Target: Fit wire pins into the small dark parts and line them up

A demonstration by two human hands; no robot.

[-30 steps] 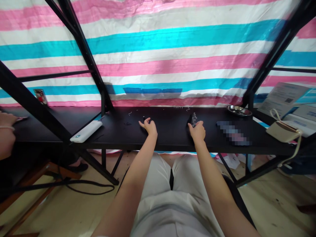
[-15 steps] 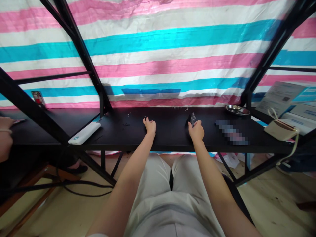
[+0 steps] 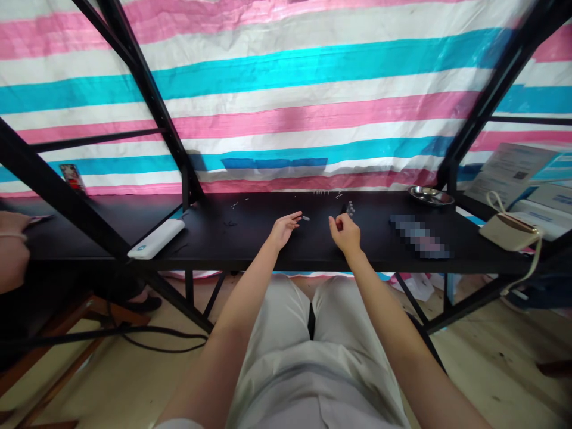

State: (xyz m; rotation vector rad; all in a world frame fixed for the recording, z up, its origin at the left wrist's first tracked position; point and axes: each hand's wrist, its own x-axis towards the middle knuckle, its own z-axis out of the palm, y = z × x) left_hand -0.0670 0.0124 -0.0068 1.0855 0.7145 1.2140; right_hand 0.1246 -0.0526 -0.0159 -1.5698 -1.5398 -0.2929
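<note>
My left hand (image 3: 286, 231) is over the black tabletop, its fingers pinched together. A small grey stick-like piece (image 3: 305, 218) pokes out at its fingertips; its kind is too small to make out. To the right, my right hand (image 3: 347, 233) has its fingers curled and its thumb raised toward the left. Past its knuckles shows a dark object with a cluster of grey knobs (image 3: 350, 208), partly hidden by the hand. A gap separates the two hands.
Small white bits (image 3: 235, 205) and dark scraps (image 3: 229, 224) lie on the black table (image 3: 214, 247). A white power bank (image 3: 156, 239) is at left, a round metal dish (image 3: 431, 195) and a beige pouch (image 3: 509, 231) at right. Another person's hand (image 3: 13, 250) is at far left.
My left hand has moved right, closer to my right hand, and the grey piece now shows at its fingertips. My right hand has turned slightly and shifted a little left.
</note>
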